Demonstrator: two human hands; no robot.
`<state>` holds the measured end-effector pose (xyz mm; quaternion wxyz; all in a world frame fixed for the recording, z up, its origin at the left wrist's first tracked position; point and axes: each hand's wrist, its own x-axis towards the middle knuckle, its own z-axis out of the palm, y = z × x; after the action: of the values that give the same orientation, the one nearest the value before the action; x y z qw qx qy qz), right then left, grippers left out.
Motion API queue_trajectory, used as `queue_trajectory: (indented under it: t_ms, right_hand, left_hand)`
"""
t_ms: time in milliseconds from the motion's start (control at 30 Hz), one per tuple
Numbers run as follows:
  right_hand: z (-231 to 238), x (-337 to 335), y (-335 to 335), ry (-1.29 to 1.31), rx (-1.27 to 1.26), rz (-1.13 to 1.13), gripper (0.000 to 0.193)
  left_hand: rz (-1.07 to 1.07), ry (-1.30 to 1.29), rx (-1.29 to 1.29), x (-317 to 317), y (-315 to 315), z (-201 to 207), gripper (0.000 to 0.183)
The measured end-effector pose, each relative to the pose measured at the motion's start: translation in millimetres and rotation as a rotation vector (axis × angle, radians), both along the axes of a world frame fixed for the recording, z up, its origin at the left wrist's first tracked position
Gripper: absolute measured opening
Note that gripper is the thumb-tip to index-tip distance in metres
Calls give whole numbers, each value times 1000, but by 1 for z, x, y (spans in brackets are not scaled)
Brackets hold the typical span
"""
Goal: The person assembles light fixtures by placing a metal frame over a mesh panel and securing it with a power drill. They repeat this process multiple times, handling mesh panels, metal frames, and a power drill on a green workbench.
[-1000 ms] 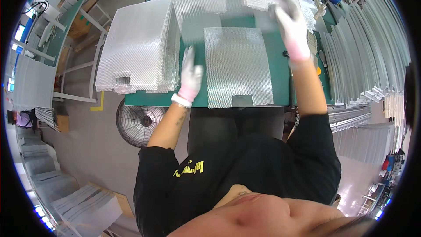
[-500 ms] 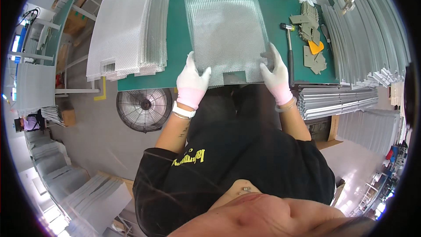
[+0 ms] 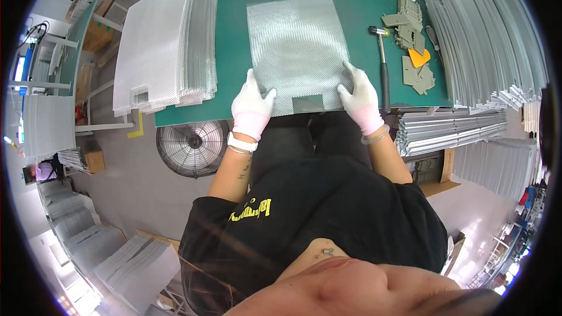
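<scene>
A silvery metal mesh sheet (image 3: pixel 298 41), with a rectangular notch in its near edge, lies on the green tabletop (image 3: pixel 234 29) in front of me. Whether it is one layer or several stacked, I cannot tell. My left hand (image 3: pixel 253 104), in a white glove with a pink cuff, holds its near left corner, fingers along the side and thumb at the near edge. On the opposite side my right hand (image 3: pixel 360 99), gloved alike, holds the right edge near the front corner. The undersides of both grips are hidden.
A tall stack of mesh sheets (image 3: pixel 155 41) stands left. To the right lie a hammer (image 3: pixel 383 64), grey-green plates (image 3: pixel 410 29), an orange piece (image 3: pixel 419 57) and rows of metal panels (image 3: pixel 486 41). A floor fan (image 3: pixel 193 147) stands below the table's front edge.
The mesh sheet looks smaller and lower to the tabletop, and its edges look less doubled. Both hands have moved slightly inward with it. The whole view has shifted a little.
</scene>
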<state>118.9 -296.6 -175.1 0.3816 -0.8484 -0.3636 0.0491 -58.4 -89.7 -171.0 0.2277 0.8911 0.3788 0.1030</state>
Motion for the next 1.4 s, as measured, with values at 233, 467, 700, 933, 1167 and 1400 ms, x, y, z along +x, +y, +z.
queue_trajectory:
  t_ms: [233,467,700,933,1167,1400]
  right_hand:
    - [4,-1,1,-75,-95,-3,52]
    - [29,-4,7,-125,-328,-35,48]
    - [51,88,30,-431,-207,54,33]
    - [88,287,125,-512,-291,-461,51]
    - [113,286,160,-330,-532,-502,42]
    - [133,275,157,-606,-496,-495,54]
  left_hand:
    - [22,34,-18,1,-4,7,81]
    - [4,119,62,3,2,9,87]
    - [-350,111,367,-7,24,-14,64]
    - [-360,89,345,-3,24,-7,65]
    - [-347,92,315,-4,23,-3,65]
    - [-347,91,322,-4,23,-5,66]
